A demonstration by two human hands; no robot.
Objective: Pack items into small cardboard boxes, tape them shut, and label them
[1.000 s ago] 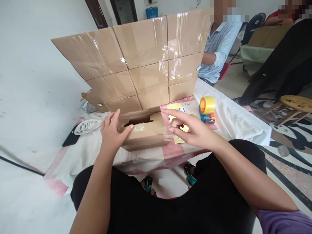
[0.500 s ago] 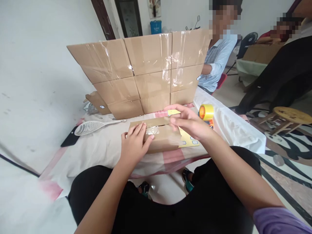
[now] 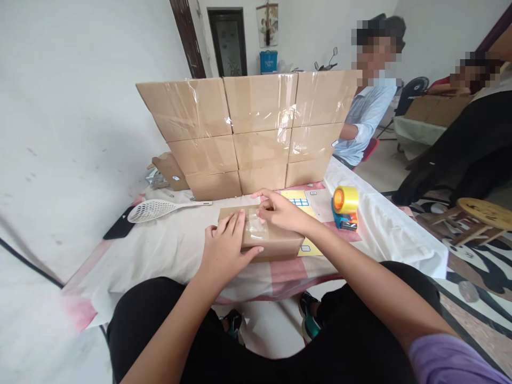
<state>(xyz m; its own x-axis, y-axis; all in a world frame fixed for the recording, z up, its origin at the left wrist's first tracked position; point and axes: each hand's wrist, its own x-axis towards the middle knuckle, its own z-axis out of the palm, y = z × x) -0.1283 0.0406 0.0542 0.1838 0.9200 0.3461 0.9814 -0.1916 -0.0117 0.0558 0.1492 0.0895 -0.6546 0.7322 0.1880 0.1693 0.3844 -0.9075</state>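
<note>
A white wall (image 3: 80, 117) at nine o'clock flanks the cloth-covered table (image 3: 172, 256); stacked cartons (image 3: 262, 104) stand at twelve, the small box (image 3: 285, 249) at six. The left hand (image 3: 224, 242) lies spread on it; the right hand (image 3: 280, 210), its grip unclear, touches clear tape (image 3: 256, 233).

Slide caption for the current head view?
Left hand on a box, right hand at the clear tape on top.
</note>
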